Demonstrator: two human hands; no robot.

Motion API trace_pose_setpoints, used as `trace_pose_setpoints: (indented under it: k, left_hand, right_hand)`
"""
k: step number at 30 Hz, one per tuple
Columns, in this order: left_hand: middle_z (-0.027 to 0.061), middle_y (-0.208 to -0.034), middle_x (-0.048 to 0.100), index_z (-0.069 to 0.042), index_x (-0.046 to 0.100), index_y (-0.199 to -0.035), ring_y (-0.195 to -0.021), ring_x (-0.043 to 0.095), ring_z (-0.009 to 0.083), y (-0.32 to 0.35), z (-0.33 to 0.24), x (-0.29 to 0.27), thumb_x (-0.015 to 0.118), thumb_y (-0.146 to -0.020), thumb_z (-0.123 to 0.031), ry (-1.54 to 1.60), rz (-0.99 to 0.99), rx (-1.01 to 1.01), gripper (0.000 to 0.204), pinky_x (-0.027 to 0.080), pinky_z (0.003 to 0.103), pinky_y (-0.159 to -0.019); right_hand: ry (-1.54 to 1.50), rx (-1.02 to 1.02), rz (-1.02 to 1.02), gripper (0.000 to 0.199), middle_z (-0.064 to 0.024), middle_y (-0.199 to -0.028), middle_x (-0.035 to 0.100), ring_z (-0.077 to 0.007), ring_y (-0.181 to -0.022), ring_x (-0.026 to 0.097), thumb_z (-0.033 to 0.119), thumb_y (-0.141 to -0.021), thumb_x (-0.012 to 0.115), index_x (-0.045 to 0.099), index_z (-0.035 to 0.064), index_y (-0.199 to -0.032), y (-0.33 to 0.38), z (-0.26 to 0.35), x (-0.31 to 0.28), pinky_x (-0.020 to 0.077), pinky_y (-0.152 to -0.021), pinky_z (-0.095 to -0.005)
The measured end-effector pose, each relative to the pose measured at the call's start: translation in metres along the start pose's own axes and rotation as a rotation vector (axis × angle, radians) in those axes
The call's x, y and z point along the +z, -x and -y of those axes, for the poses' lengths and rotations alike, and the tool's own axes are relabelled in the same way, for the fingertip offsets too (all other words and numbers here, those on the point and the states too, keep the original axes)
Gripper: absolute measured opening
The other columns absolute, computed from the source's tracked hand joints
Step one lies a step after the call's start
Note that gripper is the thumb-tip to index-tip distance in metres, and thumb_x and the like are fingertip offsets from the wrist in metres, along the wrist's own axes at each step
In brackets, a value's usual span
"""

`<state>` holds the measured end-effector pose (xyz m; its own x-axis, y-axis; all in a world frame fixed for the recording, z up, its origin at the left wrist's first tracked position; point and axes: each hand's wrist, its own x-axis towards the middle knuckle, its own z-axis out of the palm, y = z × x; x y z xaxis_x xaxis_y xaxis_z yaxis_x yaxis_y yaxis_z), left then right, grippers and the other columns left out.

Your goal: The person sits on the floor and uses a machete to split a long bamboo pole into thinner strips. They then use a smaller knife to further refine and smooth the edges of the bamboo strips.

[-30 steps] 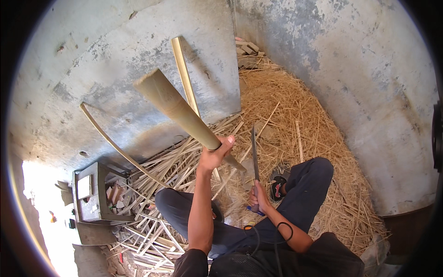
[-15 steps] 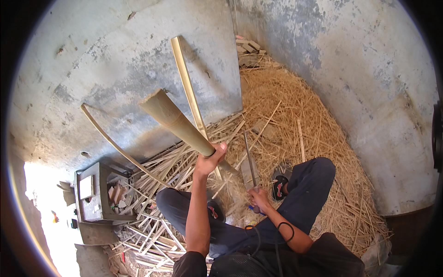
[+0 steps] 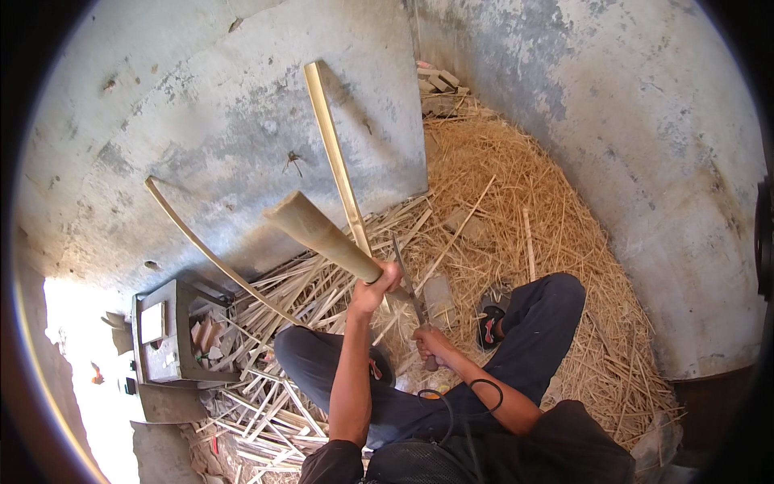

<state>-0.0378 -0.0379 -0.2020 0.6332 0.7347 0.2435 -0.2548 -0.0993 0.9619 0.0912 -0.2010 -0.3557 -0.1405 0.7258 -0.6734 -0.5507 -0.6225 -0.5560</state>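
A thick section of bamboo pole (image 3: pixel 322 234) slants up and away to the left, with my left hand (image 3: pixel 376 289) wrapped round it near its lower end. My right hand (image 3: pixel 434 345) is closed on the handle of a long-bladed knife (image 3: pixel 409 278), its tip pointing up and away from me. The blade stands just right of my left hand and crosses close to the pole's lower end; whether they touch I cannot tell. Behind the pole, a split bamboo strip (image 3: pixel 337 153) leans against the wall. My knees are spread to either side.
Shavings (image 3: pixel 516 194) cover the floor to the right, and split bamboo sticks (image 3: pixel 266 411) lie piled at left. A curved strip (image 3: pixel 201 242) leans left of the pole. A box-like frame (image 3: pixel 165 331) holding broken pieces stands far left. Worn walls (image 3: pixel 613 121) rise behind.
The pole's upper end has dropped and shifted right. The knife has swung left, its blade now beside my left hand, and my right hand has moved slightly left.
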Motion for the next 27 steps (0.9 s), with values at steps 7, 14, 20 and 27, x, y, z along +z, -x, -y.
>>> trace_pose_setpoints:
  k: [7,14,20,27]
  left_hand:
    - [0.0080,-0.088,0.063,-0.005,0.061,-0.103,-0.087,0.063,0.0216,0.005,-0.029,-0.002,0.071,-0.095,-0.062,-0.001,-0.051,0.077,0.059,0.049,0.038,-0.078]
    - [0.0214,-0.145,0.058,-0.002,0.039,-0.157,-0.137,0.056,0.0416,0.003,-0.096,-0.025,0.066,-0.080,-0.087,-0.098,-0.253,0.368,0.118,0.046,0.055,-0.114]
    - [0.0262,-0.145,0.058,0.001,0.031,-0.161,-0.136,0.058,0.0417,-0.036,-0.202,0.008,0.058,-0.082,-0.091,-0.204,-0.294,0.489,0.125,0.047,0.053,-0.113]
    - [-0.0043,-0.065,0.035,-0.013,0.039,-0.078,-0.049,0.019,0.0056,-0.051,-0.207,0.033,0.044,-0.102,-0.072,-0.082,-0.190,0.431,0.064,0.018,0.028,-0.043]
  right_hand:
    - [0.283,-0.111,-0.098,0.019,-0.0022,-0.054,0.047,-0.0159,-0.040,0.043,0.016,-0.089,0.066,0.057,0.0051,-0.077,-0.020,-0.018,-0.015,0.0378,-0.042,-0.0354]
    - [0.380,-0.174,-0.149,0.023,-0.0067,-0.055,0.054,-0.0191,-0.042,0.051,0.020,-0.089,0.067,0.065,-0.0020,-0.083,-0.029,-0.030,-0.021,0.0423,-0.043,-0.0390]
    - [0.431,-0.192,-0.247,0.017,-0.0028,-0.054,0.051,-0.0147,-0.042,0.047,0.016,-0.091,0.066,0.061,0.0045,-0.080,-0.027,-0.028,-0.021,0.0390,-0.042,-0.0351]
    - [0.147,-0.080,-0.041,0.021,0.0015,-0.054,0.045,-0.0119,-0.041,0.041,0.016,-0.092,0.066,0.055,0.0083,-0.076,-0.025,-0.027,-0.024,0.0349,-0.041,-0.0323]
